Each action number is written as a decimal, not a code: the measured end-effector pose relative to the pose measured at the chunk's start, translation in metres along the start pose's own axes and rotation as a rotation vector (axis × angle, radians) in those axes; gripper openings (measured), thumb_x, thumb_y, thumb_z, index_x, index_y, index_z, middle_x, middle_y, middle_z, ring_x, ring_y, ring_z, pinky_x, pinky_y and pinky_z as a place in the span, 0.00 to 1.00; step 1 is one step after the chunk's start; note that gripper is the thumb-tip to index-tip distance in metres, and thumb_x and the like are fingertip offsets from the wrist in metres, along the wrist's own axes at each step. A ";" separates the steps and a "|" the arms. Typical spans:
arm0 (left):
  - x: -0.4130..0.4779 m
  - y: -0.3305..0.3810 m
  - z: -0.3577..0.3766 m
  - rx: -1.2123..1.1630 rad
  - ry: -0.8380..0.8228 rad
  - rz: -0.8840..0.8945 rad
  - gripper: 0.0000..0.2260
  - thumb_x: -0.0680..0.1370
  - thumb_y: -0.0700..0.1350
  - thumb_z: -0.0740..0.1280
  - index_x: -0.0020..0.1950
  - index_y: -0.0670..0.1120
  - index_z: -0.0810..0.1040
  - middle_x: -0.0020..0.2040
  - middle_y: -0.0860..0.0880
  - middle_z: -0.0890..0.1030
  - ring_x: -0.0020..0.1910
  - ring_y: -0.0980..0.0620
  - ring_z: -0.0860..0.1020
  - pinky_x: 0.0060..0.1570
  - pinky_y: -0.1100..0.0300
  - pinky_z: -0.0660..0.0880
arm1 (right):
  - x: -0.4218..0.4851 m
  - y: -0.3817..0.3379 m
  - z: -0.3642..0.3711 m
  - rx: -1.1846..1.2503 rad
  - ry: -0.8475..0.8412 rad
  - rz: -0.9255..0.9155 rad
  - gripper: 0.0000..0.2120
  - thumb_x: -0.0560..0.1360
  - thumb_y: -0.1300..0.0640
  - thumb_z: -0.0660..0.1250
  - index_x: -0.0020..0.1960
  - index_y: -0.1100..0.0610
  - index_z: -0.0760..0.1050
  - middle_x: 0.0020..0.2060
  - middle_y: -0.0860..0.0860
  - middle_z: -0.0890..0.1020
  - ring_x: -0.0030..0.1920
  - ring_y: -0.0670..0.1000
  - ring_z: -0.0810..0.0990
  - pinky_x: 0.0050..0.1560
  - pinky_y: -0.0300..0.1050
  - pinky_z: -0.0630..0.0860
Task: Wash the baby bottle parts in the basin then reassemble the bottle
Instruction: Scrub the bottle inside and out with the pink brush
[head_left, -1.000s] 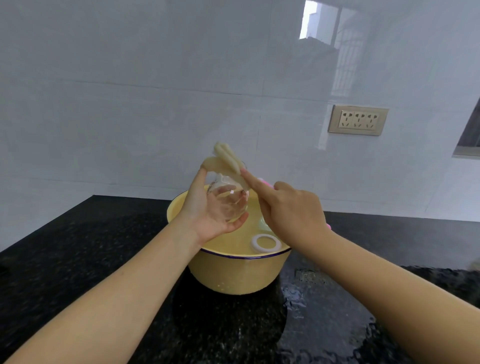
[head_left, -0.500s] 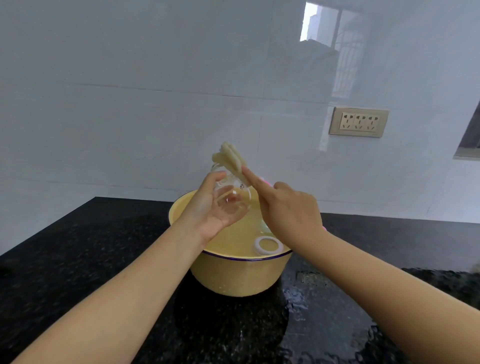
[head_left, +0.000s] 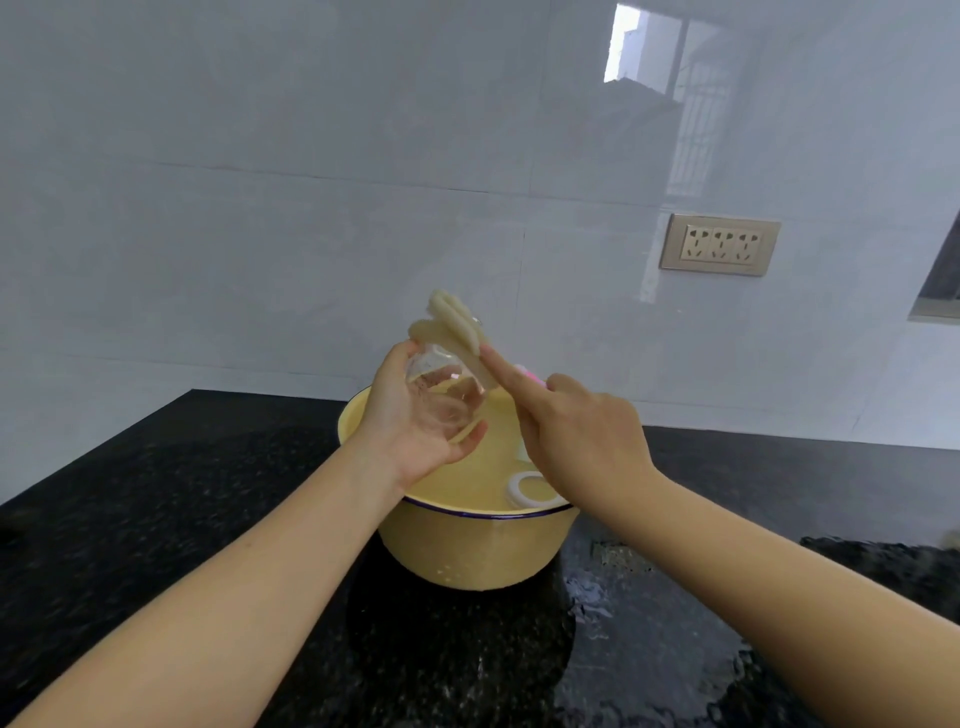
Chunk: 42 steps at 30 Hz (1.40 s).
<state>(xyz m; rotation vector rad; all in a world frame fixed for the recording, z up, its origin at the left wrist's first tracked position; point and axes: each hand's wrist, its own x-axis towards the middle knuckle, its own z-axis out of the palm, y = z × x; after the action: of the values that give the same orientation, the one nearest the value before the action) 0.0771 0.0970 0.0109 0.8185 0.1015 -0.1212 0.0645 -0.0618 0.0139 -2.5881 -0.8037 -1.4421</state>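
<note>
My left hand (head_left: 415, 421) cups a clear glass baby bottle (head_left: 441, 395) above the yellow basin (head_left: 467, 551), which holds water. My right hand (head_left: 576, 436) grips a bottle brush by its pink handle (head_left: 530, 376), index finger stretched along it. The brush's pale sponge head (head_left: 457, 327) lies against the bottle's upper side and sticks out above it. A white screw ring (head_left: 530, 491) floats at the basin's near right edge. Another pale part (head_left: 522, 452) shows just behind my right hand, mostly hidden.
The basin stands on a black speckled countertop (head_left: 182, 519). Water is splashed on the counter (head_left: 623, 592) to the basin's right. A white tiled wall rises behind, with a beige socket plate (head_left: 719, 244) at the upper right.
The sponge head has shifted slightly against the bottle between frames, and my left hand has turned the bottle a little. The white ring has drifted slightly in the water.
</note>
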 end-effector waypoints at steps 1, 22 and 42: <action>0.000 0.000 0.000 -0.005 -0.015 -0.016 0.19 0.71 0.63 0.65 0.46 0.46 0.73 0.41 0.47 0.82 0.43 0.49 0.81 0.52 0.50 0.73 | 0.002 0.000 0.002 -0.002 -0.013 0.017 0.23 0.70 0.59 0.67 0.64 0.44 0.75 0.25 0.49 0.59 0.20 0.52 0.52 0.27 0.32 0.42; -0.007 0.001 0.007 -0.194 -0.120 0.057 0.18 0.73 0.52 0.68 0.51 0.38 0.74 0.42 0.40 0.81 0.42 0.43 0.82 0.45 0.52 0.80 | -0.001 -0.003 -0.015 0.255 -0.439 0.274 0.25 0.82 0.55 0.49 0.75 0.36 0.49 0.36 0.51 0.76 0.37 0.54 0.74 0.36 0.49 0.71; -0.009 -0.007 0.035 0.746 -0.066 0.667 0.24 0.58 0.58 0.71 0.52 0.55 0.74 0.58 0.55 0.78 0.61 0.57 0.75 0.58 0.58 0.72 | 0.012 0.019 -0.030 1.176 -0.833 0.769 0.16 0.81 0.55 0.54 0.47 0.37 0.74 0.28 0.48 0.61 0.23 0.44 0.58 0.23 0.36 0.54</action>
<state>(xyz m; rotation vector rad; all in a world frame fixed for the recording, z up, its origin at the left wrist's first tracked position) 0.0685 0.0668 0.0307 1.5475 -0.3003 0.4724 0.0551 -0.0824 0.0441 -1.9624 -0.3568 0.3381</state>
